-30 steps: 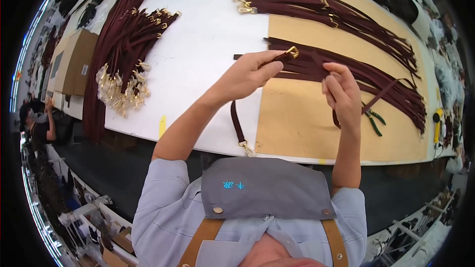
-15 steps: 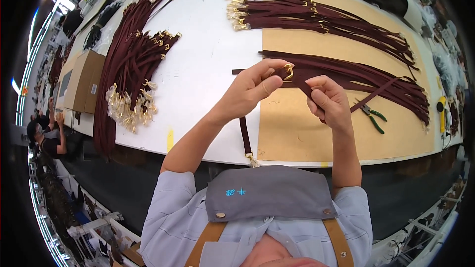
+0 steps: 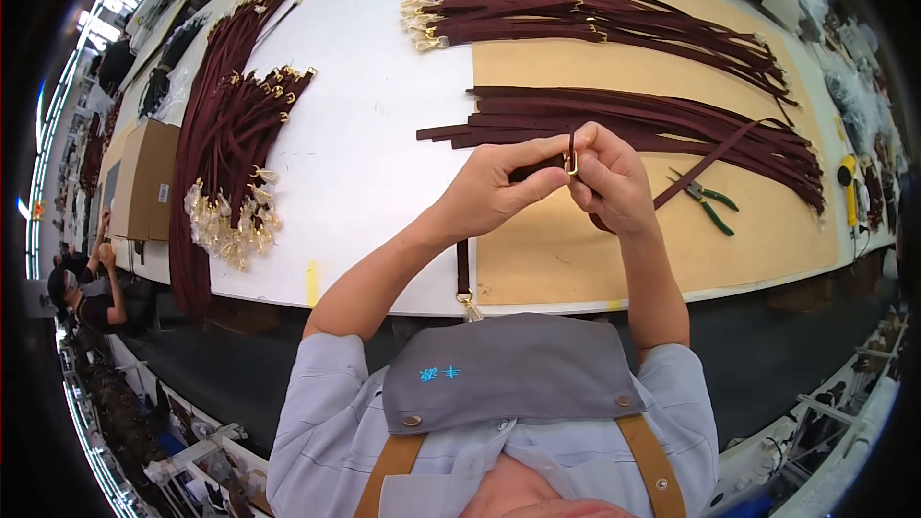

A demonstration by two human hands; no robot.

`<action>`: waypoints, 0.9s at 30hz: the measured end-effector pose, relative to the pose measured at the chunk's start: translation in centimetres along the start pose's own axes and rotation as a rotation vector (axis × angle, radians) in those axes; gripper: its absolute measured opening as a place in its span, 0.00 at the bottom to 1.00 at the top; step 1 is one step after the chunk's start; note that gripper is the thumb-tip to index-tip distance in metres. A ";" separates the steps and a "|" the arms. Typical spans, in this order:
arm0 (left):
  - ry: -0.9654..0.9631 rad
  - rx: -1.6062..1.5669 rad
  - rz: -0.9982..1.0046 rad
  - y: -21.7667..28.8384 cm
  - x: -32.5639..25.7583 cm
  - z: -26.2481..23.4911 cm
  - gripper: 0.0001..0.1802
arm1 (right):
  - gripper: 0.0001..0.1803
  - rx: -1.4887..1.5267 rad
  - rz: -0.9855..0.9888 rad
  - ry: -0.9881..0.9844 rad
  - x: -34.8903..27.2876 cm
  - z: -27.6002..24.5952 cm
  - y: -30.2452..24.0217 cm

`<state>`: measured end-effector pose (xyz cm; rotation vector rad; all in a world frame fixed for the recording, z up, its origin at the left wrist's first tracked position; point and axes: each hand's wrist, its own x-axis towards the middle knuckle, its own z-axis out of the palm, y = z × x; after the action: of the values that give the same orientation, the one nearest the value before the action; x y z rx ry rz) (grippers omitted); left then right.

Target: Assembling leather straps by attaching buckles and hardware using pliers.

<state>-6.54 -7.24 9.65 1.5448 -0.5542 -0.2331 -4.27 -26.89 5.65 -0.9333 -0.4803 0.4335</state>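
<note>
Your left hand (image 3: 494, 190) and right hand (image 3: 609, 177) pinch a maroon strap (image 3: 463, 267) at its gold ring (image 3: 571, 164) (above the surface (image 3: 365, 153)).

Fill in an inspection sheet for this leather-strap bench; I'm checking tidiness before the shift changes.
Surface: white worktable with a tan board laid on its right part.
Job's things: dark red strap with a gold ring held between both hands; its clasp end hangs over the table's front edge.
Clutter: pile of plain straps behind the hands, bundle with gold hardware further back, clasped straps at left, green-handled pliers, cardboard box.
Grippers: left hand and right hand pinch the strap at the ring.
Cables: nothing seen.
Surroundings: another person at far left; more benches along the edges.
</note>
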 end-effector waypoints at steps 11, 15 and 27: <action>0.041 0.334 -0.001 -0.9 3.4 0.3 0.20 | 0.25 -0.766 -0.543 0.844 -2.0 -1.7 -9.0; -0.093 0.384 -0.142 0.4 4.3 0.3 0.15 | 0.24 -0.519 -0.606 0.833 -4.4 -3.2 -11.5; -0.243 0.229 -0.175 -2.8 6.6 1.7 0.19 | 0.25 -0.532 -0.201 0.732 -5.5 -2.4 -5.9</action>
<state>-1.14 -11.94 8.08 1.8028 -0.6532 -0.5108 -6.51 -34.55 8.24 -1.4517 -0.0034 -0.2468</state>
